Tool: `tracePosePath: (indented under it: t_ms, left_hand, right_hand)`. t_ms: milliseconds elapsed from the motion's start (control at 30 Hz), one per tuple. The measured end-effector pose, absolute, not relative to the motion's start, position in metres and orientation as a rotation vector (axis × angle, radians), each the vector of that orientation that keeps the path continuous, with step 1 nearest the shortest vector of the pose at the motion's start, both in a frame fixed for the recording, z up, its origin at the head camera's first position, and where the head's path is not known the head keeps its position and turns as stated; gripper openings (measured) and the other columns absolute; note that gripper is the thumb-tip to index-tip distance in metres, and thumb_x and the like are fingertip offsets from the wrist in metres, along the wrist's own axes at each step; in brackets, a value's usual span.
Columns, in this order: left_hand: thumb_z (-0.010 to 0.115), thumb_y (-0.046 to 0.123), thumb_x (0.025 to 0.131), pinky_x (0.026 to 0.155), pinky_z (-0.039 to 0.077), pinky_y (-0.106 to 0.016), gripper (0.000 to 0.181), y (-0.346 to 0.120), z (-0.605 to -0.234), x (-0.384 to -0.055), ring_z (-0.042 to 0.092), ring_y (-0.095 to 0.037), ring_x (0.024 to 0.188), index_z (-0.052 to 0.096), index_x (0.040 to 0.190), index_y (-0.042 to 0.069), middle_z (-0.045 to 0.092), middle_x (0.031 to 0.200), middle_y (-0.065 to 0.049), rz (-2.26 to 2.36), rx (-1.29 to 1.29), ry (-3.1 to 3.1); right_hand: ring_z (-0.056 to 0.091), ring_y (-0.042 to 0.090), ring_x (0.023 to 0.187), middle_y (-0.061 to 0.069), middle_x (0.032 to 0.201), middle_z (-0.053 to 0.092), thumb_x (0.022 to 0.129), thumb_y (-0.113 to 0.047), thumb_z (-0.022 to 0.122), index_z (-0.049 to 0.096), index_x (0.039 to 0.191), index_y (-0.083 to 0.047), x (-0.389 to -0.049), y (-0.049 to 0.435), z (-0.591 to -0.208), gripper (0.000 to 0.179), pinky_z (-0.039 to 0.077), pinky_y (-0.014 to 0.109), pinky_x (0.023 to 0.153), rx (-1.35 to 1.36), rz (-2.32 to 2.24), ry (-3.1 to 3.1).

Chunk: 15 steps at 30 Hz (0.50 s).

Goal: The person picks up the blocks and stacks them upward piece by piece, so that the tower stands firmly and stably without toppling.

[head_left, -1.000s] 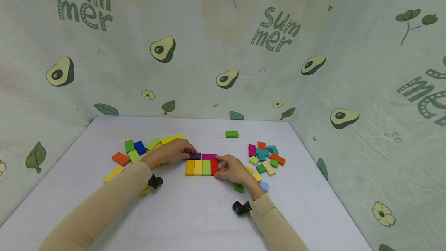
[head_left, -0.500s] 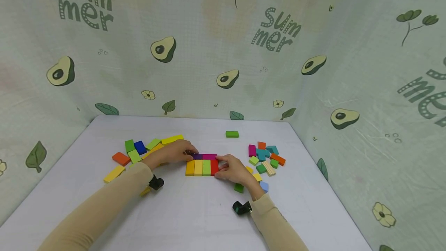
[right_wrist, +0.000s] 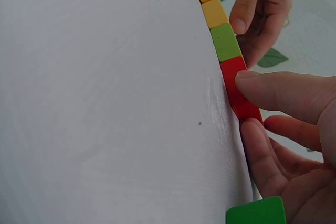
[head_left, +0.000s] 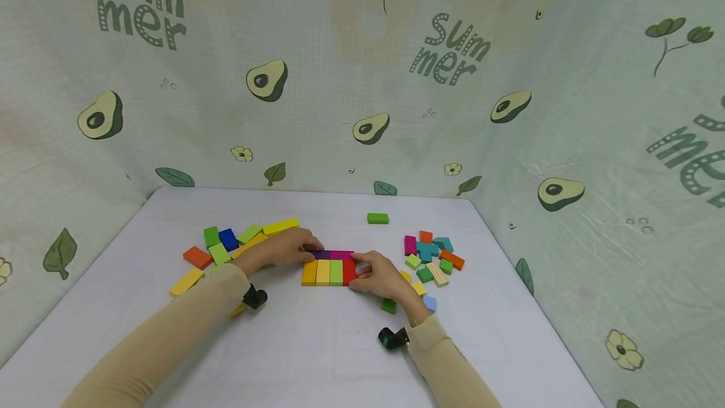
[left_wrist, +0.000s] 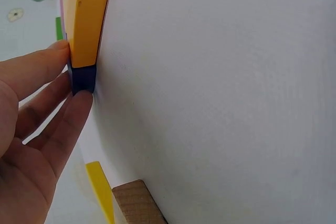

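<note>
Right hand (head_left: 381, 277) bent at low centre-right, the person grips the end of a red block (head_left: 348, 269), thumb on its face and fingertips at its edge. Just up and left, the left hand (head_left: 283, 247) pinches a purple block (head_left: 322, 255) between thumb and fingers. Beige sleeves (head_left: 170, 339) run in from the bottom, with a black wrist camera (head_left: 392, 338) below the right hand and another at the left wrist.

At the centre of the frame, the red block ends a close row that continues leftward with a light green block (head_left: 336, 272), a pale orange block (head_left: 322, 272) and an amber block (head_left: 308, 274). Along the row's far side lie the purple block and a magenta block (head_left: 341, 255), end to end.

Loose coloured blocks (head_left: 198, 257) lie left of centre and more (head_left: 452, 259) right of it, on the white tabletop (head_left: 294, 357). Farther up, a single green block (head_left: 377, 218) lies apart. Behind hangs a pale cloth (head_left: 317, 162) with avocados and leaves; "summer" reads upper left and upper centre-right, and part of another shows at the right edge.
</note>
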<state>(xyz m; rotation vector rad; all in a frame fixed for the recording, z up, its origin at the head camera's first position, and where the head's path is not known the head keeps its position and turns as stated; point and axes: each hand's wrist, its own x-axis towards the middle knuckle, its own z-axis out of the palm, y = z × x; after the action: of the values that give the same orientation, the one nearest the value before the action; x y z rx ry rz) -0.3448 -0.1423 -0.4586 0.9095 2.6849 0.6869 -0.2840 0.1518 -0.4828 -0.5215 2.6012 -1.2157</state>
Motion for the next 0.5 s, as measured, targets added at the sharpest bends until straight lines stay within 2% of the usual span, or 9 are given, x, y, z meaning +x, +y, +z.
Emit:
tracePosePath:
  t_ms: [300, 500]
  left_hand:
    - [0.070, 0.023, 0.105, 0.103, 0.056, -0.041, 0.033, -0.154, -0.456, -0.348, 0.062, -0.018, 0.115, 0.072, 0.138, 0.019, 0.069, 0.126, 0.004, 0.690, 0.885, 2.704]
    - [0.072, 0.021, 0.103, 0.101, 0.057, -0.049, 0.033, -0.176, -0.444, -0.344, 0.064, -0.029, 0.119, 0.072, 0.136, 0.017, 0.070, 0.128, -0.003, 0.690, 0.906, 2.746]
  right_hand:
    - [0.066, 0.016, 0.102, 0.009, 0.127, 0.062, 0.092, -0.021, 0.086, 0.057, 0.154, -0.012, -0.284, 0.152, -0.483, 0.069, 0.061, 0.030, 0.089, -0.519, -1.201, 2.597]
    - [0.066, 0.016, 0.101, 0.009, 0.127, 0.062, 0.092, -0.021, 0.086, 0.057, 0.154, -0.012, -0.284, 0.153, -0.482, 0.068, 0.061, 0.029, 0.089, -0.525, -1.203, 2.600]
